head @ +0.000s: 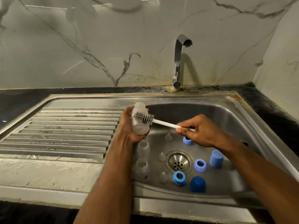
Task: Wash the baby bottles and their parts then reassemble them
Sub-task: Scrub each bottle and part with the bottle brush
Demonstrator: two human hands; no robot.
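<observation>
My left hand (129, 126) grips a clear baby bottle (140, 125) above the sink's left edge. My right hand (199, 131) pinches the white handle of a bottle brush (163, 122), whose grey bristles lie against the bottle's side. In the sink basin (226, 113) stand two more clear bottles (143, 148) (142, 168). Three clear teats (168, 137) (161, 156) (163, 177) lie near them. Blue screw rings (187, 140) (200, 165) (179, 178) sit around the drain, with a light blue cap (216, 158) and a dark blue cap (197, 184).
A chrome tap (178, 62) rises behind the basin, with no water running. The ribbed steel drainboard (64, 130) spreads to the left, wet in places. The round drain strainer (178, 162) sits mid-basin. Black countertop (275, 113) borders the sink beneath a marble wall.
</observation>
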